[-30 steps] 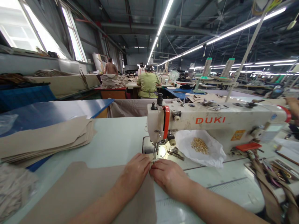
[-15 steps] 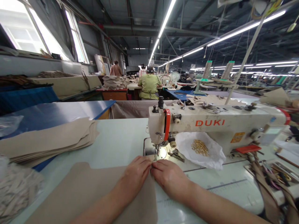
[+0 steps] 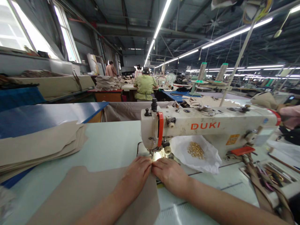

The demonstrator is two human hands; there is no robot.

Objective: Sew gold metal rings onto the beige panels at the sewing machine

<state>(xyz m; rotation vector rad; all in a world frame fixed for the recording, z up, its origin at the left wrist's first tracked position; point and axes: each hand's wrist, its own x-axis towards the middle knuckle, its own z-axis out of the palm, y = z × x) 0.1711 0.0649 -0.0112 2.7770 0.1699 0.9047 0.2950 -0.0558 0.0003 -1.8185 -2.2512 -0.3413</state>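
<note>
A large beige fabric panel (image 3: 93, 193) lies on the pale sewing table, its upper right corner under the needle area of a white sewing machine (image 3: 182, 123). Over that corner is my left hand (image 3: 138, 172), fingers bent and pressed together on the fabric. My right hand (image 3: 172, 176) meets it at the right edge, with fingers pinched on the same corner. The fingertips of both hands almost touch, just in front of the lit presser foot. They hide the fabric edge between them.
Right of the needle, a white plastic sheet (image 3: 175, 148) holds small gold metal pieces (image 3: 196, 150). Stacked beige panels (image 3: 39, 143) lie at left. Straps (image 3: 255, 181) hang over a tool tray at right. A person in a green top (image 3: 145, 86) sits ahead.
The view has turned slightly right, so the machine and stacked panels sit further left in the picture. Both hands stay together at the fabric corner by the needle, with little visible movement.
</note>
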